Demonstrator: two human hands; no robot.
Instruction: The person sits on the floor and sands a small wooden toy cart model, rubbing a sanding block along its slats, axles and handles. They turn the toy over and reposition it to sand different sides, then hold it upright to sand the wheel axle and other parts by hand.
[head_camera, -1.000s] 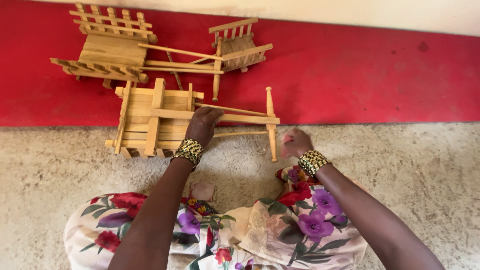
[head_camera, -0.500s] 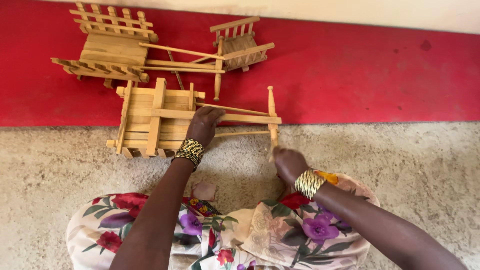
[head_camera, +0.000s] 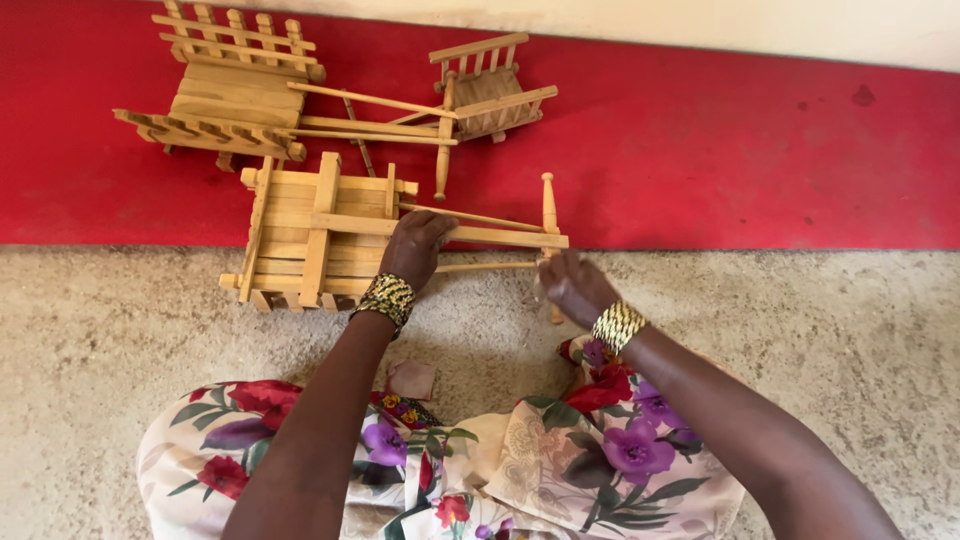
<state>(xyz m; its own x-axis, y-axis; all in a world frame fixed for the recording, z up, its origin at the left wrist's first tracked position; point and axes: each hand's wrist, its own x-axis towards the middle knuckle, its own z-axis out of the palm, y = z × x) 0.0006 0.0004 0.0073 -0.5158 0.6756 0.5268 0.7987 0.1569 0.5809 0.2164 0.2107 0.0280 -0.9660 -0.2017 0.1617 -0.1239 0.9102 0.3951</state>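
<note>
A small wooden cart lies on its side across the edge of the red mat. Thin shafts run right from it to an upright yoke post. My left hand, with a beaded bracelet at the wrist, grips the cart where the flat shaft bar meets its body. My right hand, with a gold bracelet, is at the lower part of the yoke post and touches the shaft ends. It is blurred, so its grip is unclear.
A second wooden cart with railings lies further back on the mat, its shafts reaching a small railed piece. Rough beige floor lies in front. A floral dress covers my lap. A pale wall runs behind.
My right hand dropped away from the yoke post toward my lap, then came back up to the post's lower end. My left hand and the cart stayed put.
</note>
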